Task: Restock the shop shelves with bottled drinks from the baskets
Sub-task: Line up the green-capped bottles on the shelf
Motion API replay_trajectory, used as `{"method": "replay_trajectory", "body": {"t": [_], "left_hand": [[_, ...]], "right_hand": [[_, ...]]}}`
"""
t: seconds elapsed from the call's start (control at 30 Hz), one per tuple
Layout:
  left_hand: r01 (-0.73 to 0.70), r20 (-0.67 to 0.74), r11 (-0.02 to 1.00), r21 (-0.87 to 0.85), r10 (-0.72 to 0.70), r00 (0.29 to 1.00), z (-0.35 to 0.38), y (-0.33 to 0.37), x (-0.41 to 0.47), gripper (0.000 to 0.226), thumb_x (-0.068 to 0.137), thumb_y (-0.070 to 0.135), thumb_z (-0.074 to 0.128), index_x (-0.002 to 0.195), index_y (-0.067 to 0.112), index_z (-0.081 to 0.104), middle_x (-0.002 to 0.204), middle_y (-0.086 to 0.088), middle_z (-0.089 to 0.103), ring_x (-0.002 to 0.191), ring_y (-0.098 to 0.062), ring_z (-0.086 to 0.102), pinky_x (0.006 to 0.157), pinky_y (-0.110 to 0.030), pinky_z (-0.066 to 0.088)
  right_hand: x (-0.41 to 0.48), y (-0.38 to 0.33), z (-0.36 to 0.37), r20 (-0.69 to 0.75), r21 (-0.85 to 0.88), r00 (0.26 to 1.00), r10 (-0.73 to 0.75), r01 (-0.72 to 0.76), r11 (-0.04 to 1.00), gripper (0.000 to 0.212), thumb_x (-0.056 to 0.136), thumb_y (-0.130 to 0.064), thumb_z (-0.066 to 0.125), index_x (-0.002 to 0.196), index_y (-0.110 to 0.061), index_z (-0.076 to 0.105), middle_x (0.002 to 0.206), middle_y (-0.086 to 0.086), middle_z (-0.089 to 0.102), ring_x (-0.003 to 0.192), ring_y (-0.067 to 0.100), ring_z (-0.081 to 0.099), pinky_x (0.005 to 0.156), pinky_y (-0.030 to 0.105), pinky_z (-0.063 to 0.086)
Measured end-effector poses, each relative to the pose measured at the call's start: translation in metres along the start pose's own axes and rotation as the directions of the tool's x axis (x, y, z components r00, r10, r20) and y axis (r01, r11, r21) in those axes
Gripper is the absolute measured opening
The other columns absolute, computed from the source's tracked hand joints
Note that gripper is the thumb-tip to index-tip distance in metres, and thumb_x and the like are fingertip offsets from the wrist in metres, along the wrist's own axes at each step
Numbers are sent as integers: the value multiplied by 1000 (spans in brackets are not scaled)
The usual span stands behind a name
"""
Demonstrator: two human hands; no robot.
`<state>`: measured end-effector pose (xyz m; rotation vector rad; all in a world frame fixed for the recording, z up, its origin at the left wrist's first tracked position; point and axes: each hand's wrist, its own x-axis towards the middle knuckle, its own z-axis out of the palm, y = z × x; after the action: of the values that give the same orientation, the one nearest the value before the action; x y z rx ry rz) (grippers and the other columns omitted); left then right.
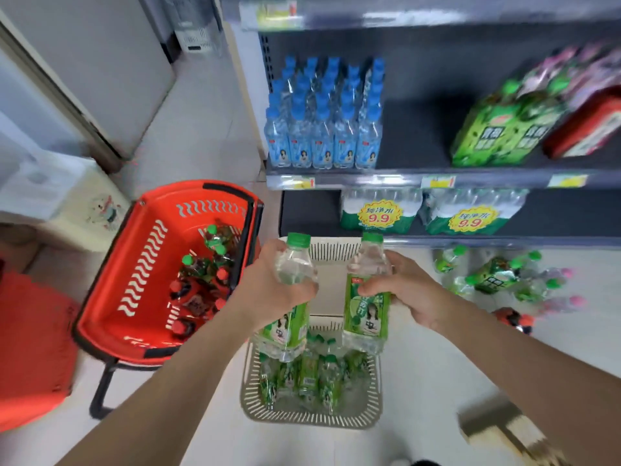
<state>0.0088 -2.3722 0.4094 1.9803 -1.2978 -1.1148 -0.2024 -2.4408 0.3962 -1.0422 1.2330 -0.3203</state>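
now two hands (272, 294) (415, 292), each tight around one green-capped bottle (293, 264) (367, 314); two baskets (111, 280) (302, 419) nearby

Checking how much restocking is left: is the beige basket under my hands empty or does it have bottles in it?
Not empty: the beige basket holds several green-labelled bottles at its near end.
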Motion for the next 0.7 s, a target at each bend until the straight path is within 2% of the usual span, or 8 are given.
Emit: {"method": "replay_trajectory", "body": {"t": [0.07,0.13,0.23,0.37,0.43,0.5,0.6,0.7], "left_hand": [[-13,0,999,50,13,1000,-22,41,-18,59,72,31,78,114,32,37,90,12,56,69,-6,60,50,-15,47],[-17,9,994,105,17,1000,-43,81,-36,68,70,38,77,124,32,37,99,7,57,75,-11,63,60,-26,55],[-47,11,987,152,45,999,-71,138,-62,71,71,43,75,128,31,35,106,2,57,75,-11,62,57,-26,51],[-89,-14,977,196,93,996,-102,208,-92,70,68,50,74,124,32,36,105,3,62,66,-12,57,53,-25,44],[-120,-18,963,242,128,992,-115,240,-108,68,66,53,73,120,33,37,103,6,64,71,-11,60,56,-25,45],[-160,-27,940,300,176,984,-126,270,-123,62,68,52,73,116,33,39,95,9,64,75,-6,61,59,-22,46],[-206,-63,901,383,248,967,-141,314,-146,57,71,48,73,114,35,36,84,11,60,70,-2,57,56,-18,42],[-222,-158,878,425,313,937,-153,347,-164,61,71,49,74,118,31,40,82,10,58,71,-4,57,58,-21,42]], "right_hand": [[-33,-37,-8,-1,-2,1000,-20,20,1000,57,61,2,78,111,-19,59,100,3,69,80,11,62,60,23,37],[-66,-72,-15,-8,-5,999,-35,35,999,55,65,3,77,113,-18,59,104,4,68,87,13,62,62,24,38],[-111,-117,-27,-9,-5,998,-62,62,998,55,66,3,76,112,-21,59,105,4,68,95,17,62,67,27,41],[-162,-169,-42,-22,13,994,-109,109,994,60,62,2,79,114,-21,59,107,5,68,100,22,63,76,31,47],[-186,-191,-50,-13,11,989,-145,145,989,65,60,1,80,117,-21,57,107,4,67,99,21,63,71,29,46],[-208,-212,-59,13,-16,980,-199,199,980,58,63,7,77,111,-20,58,100,5,69,92,21,65,69,29,47],[-234,-239,-71,14,-92,959,-284,284,955,52,61,9,77,99,-22,62,93,5,72,91,24,67,81,38,52],[-255,-263,-82,13,-114,932,-361,360,926,53,59,9,78,99,-22,62,92,3,72,89,22,67,78,34,51]]}}
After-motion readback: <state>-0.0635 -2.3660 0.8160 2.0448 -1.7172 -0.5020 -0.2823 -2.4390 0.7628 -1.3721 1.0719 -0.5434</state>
